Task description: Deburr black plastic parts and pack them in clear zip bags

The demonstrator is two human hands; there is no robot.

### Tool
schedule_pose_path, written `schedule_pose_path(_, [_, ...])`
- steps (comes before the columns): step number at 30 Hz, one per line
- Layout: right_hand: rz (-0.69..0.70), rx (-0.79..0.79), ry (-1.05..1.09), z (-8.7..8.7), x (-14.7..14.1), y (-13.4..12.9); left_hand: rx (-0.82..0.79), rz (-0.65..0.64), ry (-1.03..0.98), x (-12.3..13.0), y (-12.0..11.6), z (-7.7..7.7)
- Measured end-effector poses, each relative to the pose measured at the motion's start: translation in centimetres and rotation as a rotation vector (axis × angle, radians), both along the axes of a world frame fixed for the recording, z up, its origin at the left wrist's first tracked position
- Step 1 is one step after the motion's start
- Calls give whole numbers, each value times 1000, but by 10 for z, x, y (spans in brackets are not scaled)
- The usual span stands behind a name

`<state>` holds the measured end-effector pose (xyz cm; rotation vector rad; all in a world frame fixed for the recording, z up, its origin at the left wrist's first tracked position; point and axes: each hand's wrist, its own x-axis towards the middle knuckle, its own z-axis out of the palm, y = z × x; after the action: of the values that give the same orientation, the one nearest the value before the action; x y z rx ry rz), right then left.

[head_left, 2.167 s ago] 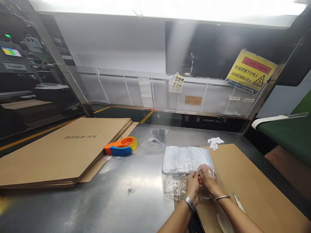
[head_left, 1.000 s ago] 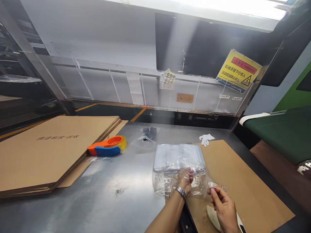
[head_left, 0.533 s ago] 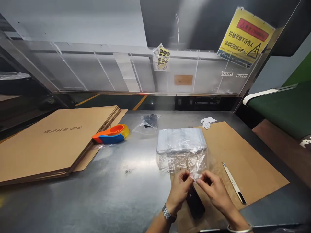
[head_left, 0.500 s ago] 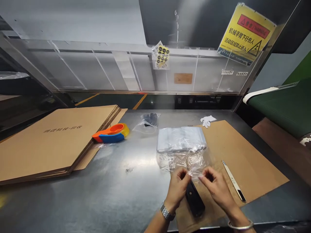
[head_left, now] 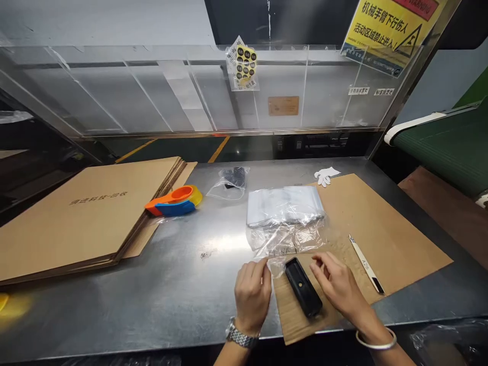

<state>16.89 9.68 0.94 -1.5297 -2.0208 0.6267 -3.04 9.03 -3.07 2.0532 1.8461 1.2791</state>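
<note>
My left hand [head_left: 253, 290], wearing a metal watch, is closed, with thumb and forefinger pinching the edge of a thin clear plastic bag [head_left: 277, 265]. Most of that bag is hard to tell from the film behind it. A long black hollow part [head_left: 304, 288] lies slanted on brown cardboard [head_left: 396, 239] between my hands. To its right hovers my right hand [head_left: 339, 284], a bangle on its wrist; its fingers are bent, thumb and forefinger slightly apart, with nothing visible between them. A stack of clear plastic bags [head_left: 284, 206] in loose film lies just beyond.
White tweezers [head_left: 366, 264] marked A26 lie on the cardboard. A white glove [head_left: 326, 176] and a bagged dark item [head_left: 233, 179] are farther back. An orange and blue tape dispenser [head_left: 175, 201] sits beside stacked cardboard sheets [head_left: 91, 213]. A clear panel [head_left: 152, 96] stands behind the metal table.
Both hands were pinching clear film above the black part. My left hand has moved left and nearer, still with the bag; my right hand has let go. The view has tilted down.
</note>
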Motion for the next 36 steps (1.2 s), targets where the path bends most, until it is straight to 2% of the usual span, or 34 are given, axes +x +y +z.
schedule_pose_path(4, [-22,-96,-172,-39,10,-24,-77,46,54,-7,-12,-20])
schedule_pose_path(6, [-20,-130,-201,-50,17,-34,-128,50,62,-4,-17,-27])
schedule_pose_path(8, [5,-158,-197,-51,25,-42,-179,51,54,-1,-19,-30])
schedule_pose_path(10, [55,-223,-125,-44,32,-47,-231,43,31,3,-19,-31])
schedule_pose_path(14, [191,-488,147,-31,33,-55,-329,-31,-34,8,-17,-25])
schedule_pose_path(16, [246,-595,231,-34,29,-55,-370,-113,-68,7,-17,-20])
schedule_pose_path(18, [243,-631,232,-43,27,-54,-400,-202,-91,3,-19,-16])
schedule_pose_path(21, [155,-561,148,-57,27,-51,-410,-290,-91,-2,-24,-14])
schedule_pose_path(23, [105,-495,101,-61,27,-52,-396,-302,-67,-2,-28,-15])
schedule_pose_path(28, [74,-266,35,-57,16,-60,-285,-214,72,19,-40,-23])
schedule_pose_path(30, [82,-175,27,-55,11,-61,-235,-224,138,27,-46,-23])
schedule_pose_path(33, [34,-177,21,-55,6,-60,-128,-272,241,32,-52,-18])
schedule_pose_path(36, [-30,-211,0,-55,-1,-56,18,-249,331,32,-57,-7])
